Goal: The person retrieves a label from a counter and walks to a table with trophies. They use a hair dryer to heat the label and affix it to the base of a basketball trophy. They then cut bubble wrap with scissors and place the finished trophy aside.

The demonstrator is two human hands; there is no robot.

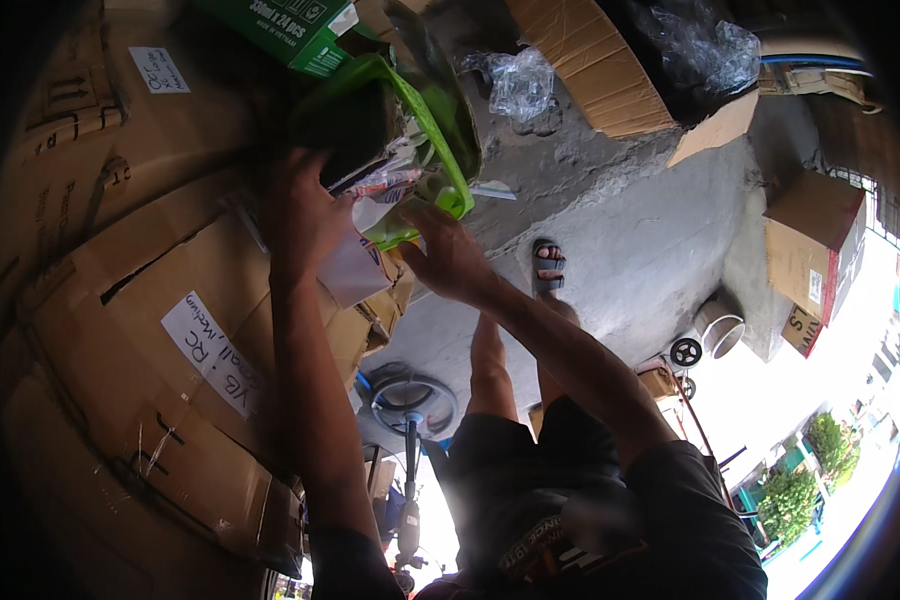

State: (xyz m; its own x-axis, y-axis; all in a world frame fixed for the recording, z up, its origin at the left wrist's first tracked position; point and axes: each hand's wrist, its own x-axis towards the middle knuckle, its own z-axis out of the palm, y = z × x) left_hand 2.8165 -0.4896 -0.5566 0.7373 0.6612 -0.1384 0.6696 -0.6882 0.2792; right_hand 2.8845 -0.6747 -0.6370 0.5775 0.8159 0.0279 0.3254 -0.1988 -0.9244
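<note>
A bright green bag [425,115] stands with its mouth open at the upper middle, beside the stacked cartons. Papers and clear plastic packets [385,183] show inside it. My left hand [308,215] is at the bag's left side, next to the packets; its fingers are lost in shadow. On the near right side, my right hand [448,255] is closed on the bag's green edge, its fingertips partly hidden. Between my two hands, a pale sheet or flat packet with a printed edge [353,268] juts out toward me; I cannot tell which hand touches it.
Large brown cartons [120,330] fill the left side. A green printed carton [290,35] lies beyond the bag. Crumpled clear plastic [522,85] and an open cardboard box [600,70] rest on the concrete floor [630,230]. A round-based stand [413,405] is near my legs.
</note>
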